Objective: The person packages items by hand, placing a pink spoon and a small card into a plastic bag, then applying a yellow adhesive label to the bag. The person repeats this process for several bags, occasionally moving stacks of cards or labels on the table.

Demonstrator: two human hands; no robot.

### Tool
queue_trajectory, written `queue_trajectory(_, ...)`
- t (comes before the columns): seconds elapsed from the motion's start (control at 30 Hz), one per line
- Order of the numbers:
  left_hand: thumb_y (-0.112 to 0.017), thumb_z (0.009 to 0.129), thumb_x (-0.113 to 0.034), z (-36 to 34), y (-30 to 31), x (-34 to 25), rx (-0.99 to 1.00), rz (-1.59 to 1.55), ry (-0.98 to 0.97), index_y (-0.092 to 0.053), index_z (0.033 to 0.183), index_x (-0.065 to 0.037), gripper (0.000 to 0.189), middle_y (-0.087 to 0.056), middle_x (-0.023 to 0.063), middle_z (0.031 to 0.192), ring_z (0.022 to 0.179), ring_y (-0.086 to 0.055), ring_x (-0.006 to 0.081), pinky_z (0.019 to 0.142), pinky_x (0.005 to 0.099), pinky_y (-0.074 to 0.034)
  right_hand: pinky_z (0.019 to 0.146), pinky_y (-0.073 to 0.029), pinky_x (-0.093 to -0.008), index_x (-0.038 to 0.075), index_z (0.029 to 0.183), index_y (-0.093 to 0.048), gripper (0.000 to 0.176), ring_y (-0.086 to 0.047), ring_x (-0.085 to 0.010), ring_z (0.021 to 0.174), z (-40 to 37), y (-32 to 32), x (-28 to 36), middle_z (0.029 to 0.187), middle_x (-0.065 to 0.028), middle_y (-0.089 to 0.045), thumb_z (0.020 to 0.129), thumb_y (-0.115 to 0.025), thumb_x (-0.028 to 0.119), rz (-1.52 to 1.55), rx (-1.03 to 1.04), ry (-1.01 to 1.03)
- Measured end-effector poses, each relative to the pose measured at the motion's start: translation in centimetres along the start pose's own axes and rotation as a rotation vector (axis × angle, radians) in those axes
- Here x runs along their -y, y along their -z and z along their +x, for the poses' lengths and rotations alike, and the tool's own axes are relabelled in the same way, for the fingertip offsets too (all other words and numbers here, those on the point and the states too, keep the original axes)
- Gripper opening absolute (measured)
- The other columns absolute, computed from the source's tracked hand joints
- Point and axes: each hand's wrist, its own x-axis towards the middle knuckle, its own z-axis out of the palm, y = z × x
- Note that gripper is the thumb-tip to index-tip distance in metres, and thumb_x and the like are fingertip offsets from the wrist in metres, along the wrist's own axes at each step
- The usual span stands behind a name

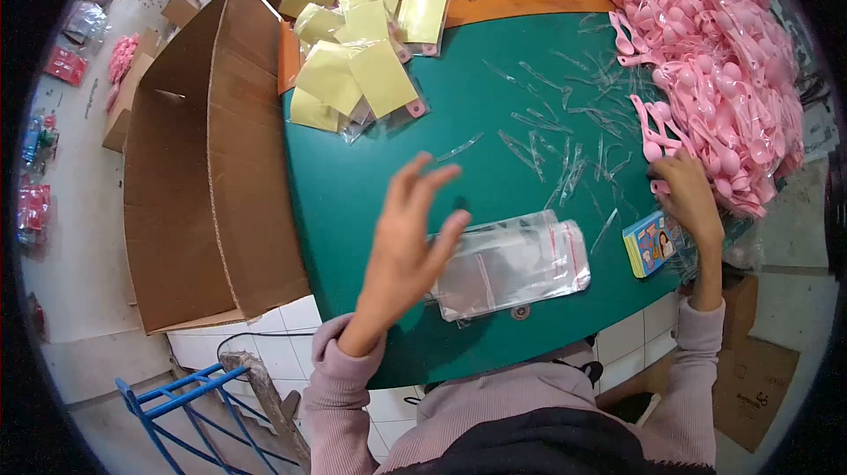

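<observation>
My left hand (408, 232) is raised over the green tabletop with its fingers spread, holding nothing. Just to its right lies a stack of clear plastic bags (512, 268) with red-edged flaps. At the edge of the heap of pink plastic spoons (741, 78), my right hand (690, 197) is closed, fingers curled down. A pink spoon (658, 187) shows at its fingertips; most of it is hidden by the hand. Below that hand sits a stack of printed cards (651, 244) with blue faces and yellow edges.
Packed bags with yellow cards (362, 60) are piled at the back left. Clear plastic strips (565, 135) lie scattered across the green tabletop (353, 184). A tall open cardboard box (251, 149) stands against the left edge. A blue metal frame (181, 396) is on the floor.
</observation>
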Motion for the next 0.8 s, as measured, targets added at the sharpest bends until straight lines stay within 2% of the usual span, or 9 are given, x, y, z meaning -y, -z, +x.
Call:
queue_trajectory(0.03,-0.063,0.079,-0.011,-0.3,-0.9,-0.3,0.115,0.034,-0.083,-0.052,0.114,-0.005,0.037,-0.047,0.0160,0.121,0.107,-0.051,0.0296,0.084,0.0356,-0.044,0.076,-0.037,-0.0378,0.007,0.085,-0.057,0.019,-0.050,-0.0280,0.086,0.3,-0.2,-0.5,0.084,-0.0090,-0.057,0.067,-0.058,0.000,0.000,0.004,0.000)
queue_trajectory(0.17,-0.066,0.075,-0.013,-0.5,-3.9,0.3,0.244,0.090,-0.093,-0.053,0.108,-0.005,0.036,-0.050,0.0161,0.108,0.096,-0.053,0.0317,0.079,0.0375,-0.045,0.076,-0.039,-0.0397,0.005,0.089,-0.057,0.021,-0.050,-0.0293,0.086,1.9,0.8,0.6,0.085,-0.0109,-0.056,0.069,-0.058,-0.001,-0.014,-0.046,0.035)
queue_trajectory(0.23,-0.068,0.073,-0.012,-0.3,-4.5,-0.1,0.285,0.243,-0.134,-0.055,0.100,-0.005,0.031,-0.052,0.0124,0.097,0.086,-0.054,0.0291,0.072,0.0391,-0.045,0.079,-0.040,-0.0388,0.002,0.097,-0.056,0.026,-0.051,-0.0297,0.088,2.3,1.8,1.9,0.084,-0.0114,-0.055,0.072,-0.055,-0.003,0.174,-0.298,0.024)
queue_trajectory(0.27,-0.068,0.073,-0.012,-0.1,-4.7,0.0,0.282,0.246,-0.135,-0.055,0.100,-0.005,0.031,-0.052,0.0124,0.097,0.086,-0.054,0.0291,0.072,0.0391,-0.045,0.076,-0.043,-0.0354,0.001,0.102,-0.057,0.030,-0.054,-0.0300,0.087,2.3,2.5,2.7,0.086,-0.0129,-0.056,0.073,-0.056,-0.005,0.226,-0.318,0.024)
queue_trajectory(0.4,-0.068,0.072,-0.009,0.7,-5.1,0.9,0.397,0.039,-0.107,-0.056,0.089,-0.004,0.022,-0.053,0.0102,0.084,0.074,-0.055,0.0264,0.064,0.0349,-0.046,0.072,-0.045,-0.0311,0.000,0.096,-0.059,0.025,-0.058,-0.0245,0.082,1.0,4.4,6.9,0.088,-0.0131,-0.058,0.072,-0.059,-0.006,0.269,-0.486,0.050)
queue_trajectory(0.47,-0.067,0.071,-0.008,1.0,-4.9,1.1,0.438,-0.115,-0.042,-0.056,0.086,-0.003,0.019,-0.054,0.0099,0.081,0.072,-0.056,0.0259,0.063,0.0331,-0.046,0.069,-0.046,-0.0262,-0.002,0.090,-0.061,0.019,-0.059,-0.0177,0.080,-0.1,4.6,8.3,0.087,-0.0116,-0.059,0.071,-0.061,-0.007,0.617,-0.612,-0.047)
queue_trajectory(0.6,-0.067,0.072,-0.006,1.0,-4.5,0.8,0.353,-0.158,-0.028,-0.056,0.084,-0.001,0.016,-0.061,0.0121,0.078,0.072,-0.062,0.0247,0.062,0.0321,-0.048,0.072,-0.045,-0.0221,-0.003,0.088,-0.061,0.014,-0.056,-0.0127,0.083,-1.8,3.6,9.5,0.089,-0.0076,-0.057,0.075,-0.060,-0.008,0.952,-0.499,-0.189)
queue_trajectory(0.7,-0.065,0.074,-0.005,1.0,-4.1,0.4,0.382,-0.098,0.000,-0.055,0.083,0.000,0.014,-0.064,0.0126,0.081,0.074,-0.064,0.0243,0.063,0.0321,-0.049,0.072,-0.045,-0.0216,-0.003,0.086,-0.061,0.012,-0.055,-0.0116,0.082,-2.4,3.1,10.4,0.090,-0.0070,-0.057,0.075,-0.060,-0.007,1.115,-0.540,-0.294)
queue_trajectory(0.8,-0.063,0.076,-0.004,1.0,-4.1,0.4,0.372,-0.116,-0.036,-0.053,0.083,0.001,0.013,-0.065,0.0128,0.085,0.077,-0.064,0.0232,0.065,0.0314,-0.050,0.069,-0.046,-0.0219,-0.002,0.086,-0.061,0.011,-0.055,-0.0121,0.079,-2.1,2.6,11.4,0.086,-0.0061,-0.055,0.076,-0.061,-0.005,1.064,-0.486,-0.298)
